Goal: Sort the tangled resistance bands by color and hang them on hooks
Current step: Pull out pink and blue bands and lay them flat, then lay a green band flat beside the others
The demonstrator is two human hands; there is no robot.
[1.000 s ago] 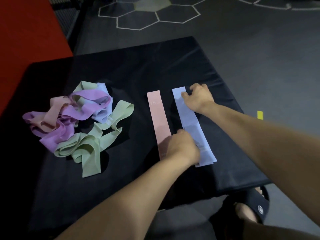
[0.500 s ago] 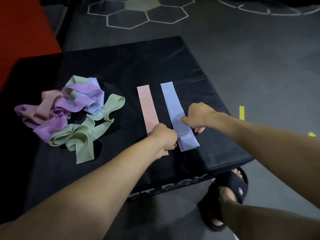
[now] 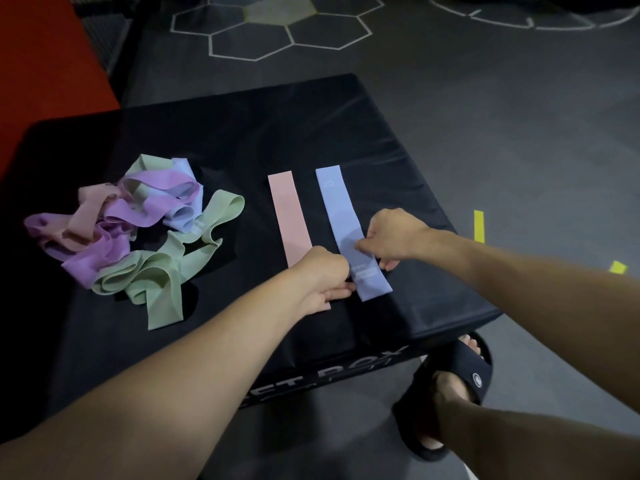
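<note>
Right hand (image 3: 394, 237) pinched the flat pale-blue fabric band (image 3: 343, 220); left hand (image 3: 323, 271), curled, gripped the adjacent pink band's (image 3: 291, 216) near end; smoothing should stay flat, parallel.

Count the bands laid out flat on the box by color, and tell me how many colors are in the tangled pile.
pink band, flat: 1
blue band, flat: 1
Total flat: 2
tangled pile: 4 colors (green, purple, pink, blue); the number of bands in each color cannot be told.
</note>
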